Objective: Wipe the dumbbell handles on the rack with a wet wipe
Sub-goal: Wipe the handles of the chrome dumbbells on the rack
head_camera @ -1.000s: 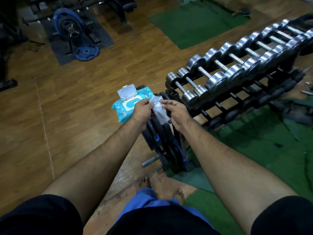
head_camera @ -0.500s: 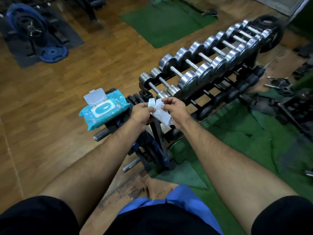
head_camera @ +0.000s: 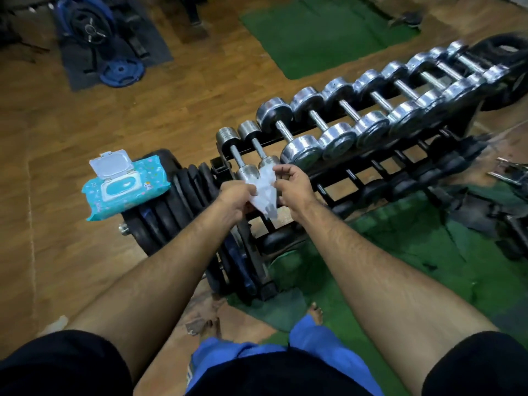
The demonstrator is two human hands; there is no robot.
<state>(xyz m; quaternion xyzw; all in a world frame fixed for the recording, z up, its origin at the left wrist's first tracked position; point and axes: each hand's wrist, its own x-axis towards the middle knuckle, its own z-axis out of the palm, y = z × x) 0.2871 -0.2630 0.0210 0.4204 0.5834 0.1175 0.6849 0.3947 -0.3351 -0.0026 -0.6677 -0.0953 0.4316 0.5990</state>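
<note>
Dumbbell handles (head_camera: 319, 120) run as thin chrome bars between round chrome heads, lined up side by side along the top tier of a black rack (head_camera: 354, 170) that stretches away toward the upper right of the view.

Nearest the camera, a person's black sleeves and blue trousers fill the bottom edge, and both bare forearms reach forward over the floor. A bare foot (head_camera: 314, 310) shows on the edge of a green mat (head_camera: 414, 247) below the rack.

At the rack's near end, the left hand (head_camera: 233, 197) and the right hand (head_camera: 294, 185) hold a white wet wipe (head_camera: 264, 192) between them. Each hand pinches one side of the wipe with thumb and fingertips, and the crumpled sheet hangs down in a point between the wrists. The wipe sits just in front of the near heads of the two smallest dumbbells (head_camera: 245, 155); whether it touches them cannot be told.

Just left of the hands, a row of black weight plates (head_camera: 171, 212) stands on edge on a bar. A teal wipes packet (head_camera: 125, 187) rests on top of these plates, its white lid flipped open.

Lower tiers of the rack hold dark dumbbells (head_camera: 423, 172). Beyond, across a wooden floor (head_camera: 171, 104), lie a second green mat (head_camera: 314, 32) and blue weight plates (head_camera: 121, 71) on a dark mat at the far left.
</note>
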